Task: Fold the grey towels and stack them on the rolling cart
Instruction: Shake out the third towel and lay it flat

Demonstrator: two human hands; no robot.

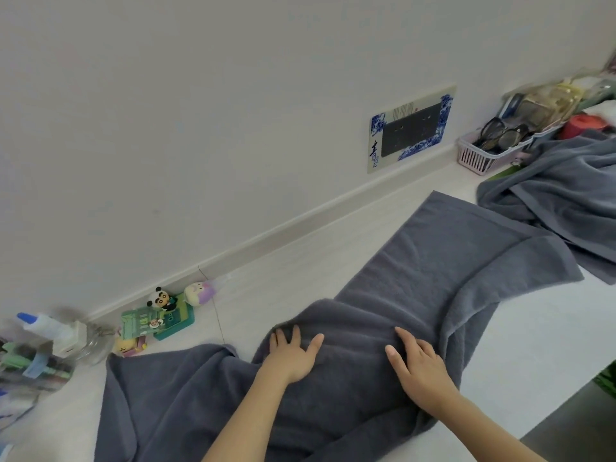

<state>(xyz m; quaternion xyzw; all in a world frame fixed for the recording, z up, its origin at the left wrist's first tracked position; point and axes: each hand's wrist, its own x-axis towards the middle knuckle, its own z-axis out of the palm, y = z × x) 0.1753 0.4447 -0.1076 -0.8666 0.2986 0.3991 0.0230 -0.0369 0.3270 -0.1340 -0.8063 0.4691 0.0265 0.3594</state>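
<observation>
A long grey towel (430, 271) lies stretched across the white tabletop (300, 261), running from the near left to the far right, rumpled in the middle. My left hand (291, 355) rests flat on the towel's bunched middle with fingers spread. My right hand (421, 368) presses flat on the towel just to the right of it. A second grey towel (563, 198) lies crumpled at the far right. No rolling cart is in view.
Small toy figures and a green card box (160, 318) stand by the wall at left. A glass jar and bottles (56, 341) crowd the near left. A pink basket (483, 155) with glasses and a red roll (580, 126) sit far right. The table edge (550, 418) runs near right.
</observation>
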